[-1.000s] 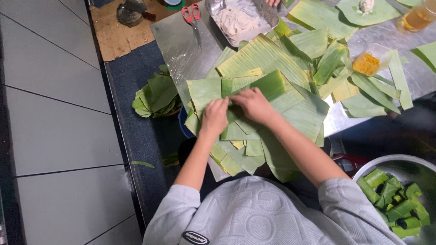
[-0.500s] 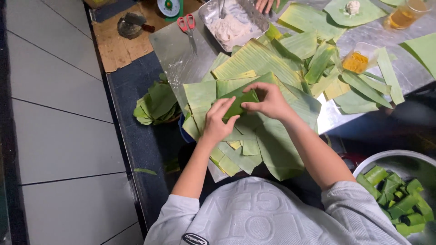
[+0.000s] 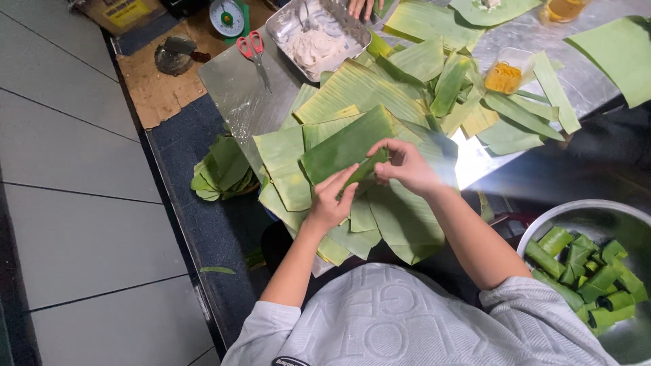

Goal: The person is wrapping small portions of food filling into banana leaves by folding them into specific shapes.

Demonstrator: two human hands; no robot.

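Far left: grey floor tiles [image 3: 74, 203]. Next, on the shiny counter [image 3: 230, 88], a small green kitchen scale [image 3: 227, 15] and red scissors [image 3: 252, 49]. Lower down, beside the counter's edge, a loose heap of leaf scraps [image 3: 220, 169]. Up top, a metal tray [image 3: 285, 20] with white dough [image 3: 315, 47] inside, and just past it the fingers of another person's hand [image 3: 363, 7].

In the middle, over a thick pile of banana leaves [image 3: 407, 230]: left hand [image 3: 331, 203], fingers pressed together, pinching the low end of a thin leaf roll [image 3: 363, 169]. Right hand [image 3: 407, 166], fingers curled, pinching the top end of the same roll. Held up off the pile, tilted, with a wide leaf piece [image 3: 346, 144] lifting just behind it.

Looks like the rolling step, with the small roll nearly tight. Next move calls for a firm pinch at both ends, so nothing springs open, and a gentle turn so the leaf does not tear.

Further right: a clear tub of yellow filling [image 3: 505, 76] among long leaf strips. Far right, down low: a big metal bowl [image 3: 542, 217] full of finished green rolls [image 3: 583, 271].
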